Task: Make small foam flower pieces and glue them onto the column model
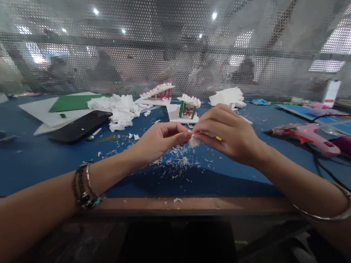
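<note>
My left hand [159, 142] and my right hand [228, 134] meet above the blue table mat [18, 163], fingers pinched together on a small white foam piece [193, 141]. Both hands are closed on it. Fine white crumbs [178, 162] lie scattered on the mat directly under the hands. A small yellow-green spot shows at my right fingers; what it is I cannot make out. Just behind the hands stands a little white foam model with green posts [187, 108].
A black phone [79, 127] lies at the left, beside a heap of white foam scraps [121, 109]. White and green sheets [66, 104] lie farther left. A pink glue gun [308, 136] with cables lies at the right. A perforated screen [162, 41] closes the back.
</note>
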Tool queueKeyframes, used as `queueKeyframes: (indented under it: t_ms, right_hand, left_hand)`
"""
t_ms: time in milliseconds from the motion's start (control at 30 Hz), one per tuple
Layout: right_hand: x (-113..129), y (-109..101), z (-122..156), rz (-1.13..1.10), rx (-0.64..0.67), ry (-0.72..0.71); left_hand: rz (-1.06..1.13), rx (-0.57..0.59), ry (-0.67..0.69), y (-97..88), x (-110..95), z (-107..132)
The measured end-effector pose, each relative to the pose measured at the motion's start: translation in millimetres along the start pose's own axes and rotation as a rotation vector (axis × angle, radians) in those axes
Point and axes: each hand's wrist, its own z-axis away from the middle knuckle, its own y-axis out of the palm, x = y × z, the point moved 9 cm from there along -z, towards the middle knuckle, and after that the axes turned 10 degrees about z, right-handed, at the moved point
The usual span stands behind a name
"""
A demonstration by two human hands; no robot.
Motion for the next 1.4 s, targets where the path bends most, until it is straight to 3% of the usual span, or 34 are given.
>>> queueKeyframes:
  t_ms: [200, 500, 800, 1033, 1400]
  right_hand:
    - [-13, 7, 2, -0.251, -0.007, 0.188]
    - [-26, 23, 9, -0.417, 0.085, 0.401]
    - [-22, 20, 7, -0.442, 0.039, 0.441]
    - [-26, 20, 9, -0.56, 0.052, 0.44]
    - [-29, 19, 10, -0.544, 0.053, 0.458]
  left_hand:
    - [0.017, -0.028, 0.036, -1.4, -3, 1]
    - [-0.047, -0.071, 0.138, -0.5, -13, 7]
    - [-0.386, -0.183, 0.406, -2.6, -34, 18]
    - [-0.262, -0.151, 0.368, -4.4, -29, 15]
    - [-0.211, -0.099, 0.362, -2.3, -28, 12]
